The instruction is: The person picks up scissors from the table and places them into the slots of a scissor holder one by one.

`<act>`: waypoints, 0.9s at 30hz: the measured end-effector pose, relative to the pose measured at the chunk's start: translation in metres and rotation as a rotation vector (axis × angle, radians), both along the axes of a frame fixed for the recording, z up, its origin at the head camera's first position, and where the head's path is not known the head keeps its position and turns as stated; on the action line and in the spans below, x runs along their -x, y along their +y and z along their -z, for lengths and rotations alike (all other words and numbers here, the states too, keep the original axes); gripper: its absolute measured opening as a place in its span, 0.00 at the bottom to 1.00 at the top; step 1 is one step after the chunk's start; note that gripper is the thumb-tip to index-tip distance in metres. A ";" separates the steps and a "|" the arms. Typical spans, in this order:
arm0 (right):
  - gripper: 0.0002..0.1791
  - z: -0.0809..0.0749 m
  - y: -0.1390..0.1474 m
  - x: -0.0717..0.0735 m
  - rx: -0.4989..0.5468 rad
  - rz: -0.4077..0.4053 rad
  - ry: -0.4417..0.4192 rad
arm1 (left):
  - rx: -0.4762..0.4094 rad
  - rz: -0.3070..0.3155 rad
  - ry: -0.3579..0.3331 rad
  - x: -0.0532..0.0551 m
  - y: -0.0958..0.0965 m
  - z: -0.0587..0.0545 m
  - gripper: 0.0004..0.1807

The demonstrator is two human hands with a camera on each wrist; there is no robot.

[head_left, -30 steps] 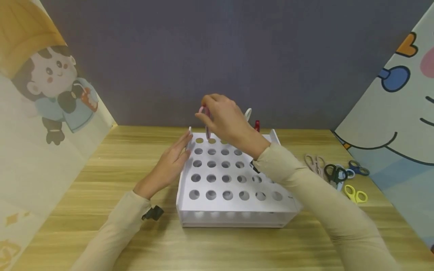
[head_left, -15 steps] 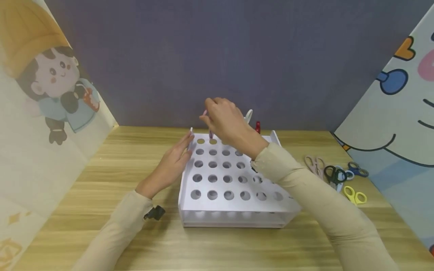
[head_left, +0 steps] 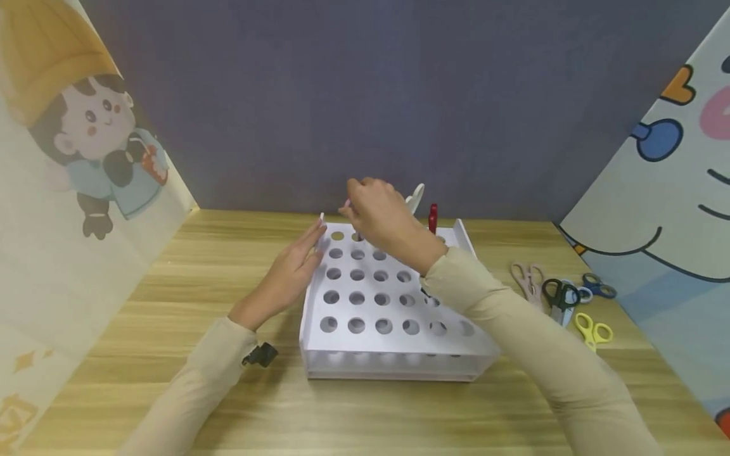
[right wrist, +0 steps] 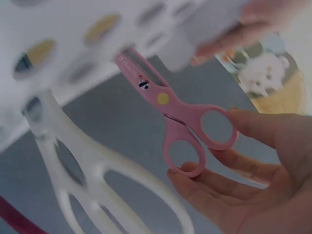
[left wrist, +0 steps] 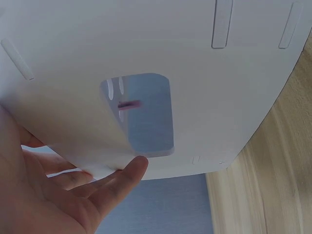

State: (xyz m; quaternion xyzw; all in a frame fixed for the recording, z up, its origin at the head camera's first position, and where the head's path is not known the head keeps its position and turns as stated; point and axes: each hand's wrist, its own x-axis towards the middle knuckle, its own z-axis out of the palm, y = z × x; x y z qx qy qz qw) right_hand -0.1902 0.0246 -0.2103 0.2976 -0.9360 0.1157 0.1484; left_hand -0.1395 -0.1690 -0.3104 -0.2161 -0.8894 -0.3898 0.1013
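Observation:
A white rack (head_left: 371, 344) with rows of round holes stands on the wooden table. My right hand (head_left: 388, 218) pinches pink scissors (right wrist: 163, 99) by the finger loops at the rack's back row. In the right wrist view their blade end points into one of the holes. Through the cutout in the side panel, the left wrist view shows a small pink piece (left wrist: 129, 105) inside the rack. My left hand (head_left: 279, 278) rests against the rack's left side panel (left wrist: 195, 107), its fingers nearly straight. White scissors (right wrist: 102, 165) stand in another back hole, and a red handle (head_left: 433, 218) rises beside them.
Several loose scissors lie on the table to the right: a pale pink pair (head_left: 528, 280), a black pair (head_left: 561, 292), a dark blue pair (head_left: 599, 285) and a yellow pair (head_left: 593, 329), with light blue handles (head_left: 585, 294) among them. A grey wall (head_left: 365, 95) stands behind.
My right hand has lowered the pink scissors from above the back row down into a hole. My left hand has stayed on the rack's side.

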 end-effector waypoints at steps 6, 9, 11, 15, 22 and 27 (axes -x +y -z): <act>0.10 0.030 -0.011 0.005 -0.138 0.052 -0.116 | 0.001 -0.001 0.003 0.001 0.000 0.002 0.28; 0.11 0.040 -0.013 0.005 -0.189 0.061 -0.109 | 0.001 0.001 0.006 0.001 0.000 0.002 0.28; 0.11 0.041 -0.014 0.004 -0.193 0.062 -0.085 | 0.001 0.000 0.004 0.001 0.000 0.002 0.28; 0.11 0.034 -0.010 0.001 -0.158 0.051 -0.113 | -0.002 -0.003 0.000 0.001 -0.001 0.001 0.28; 0.08 0.009 0.008 -0.011 -0.043 0.022 -0.060 | -0.003 -0.004 -0.007 0.001 0.000 0.001 0.28; 0.09 -0.011 0.029 -0.023 0.072 0.019 -0.103 | -0.003 -0.007 -0.011 0.001 0.000 0.002 0.28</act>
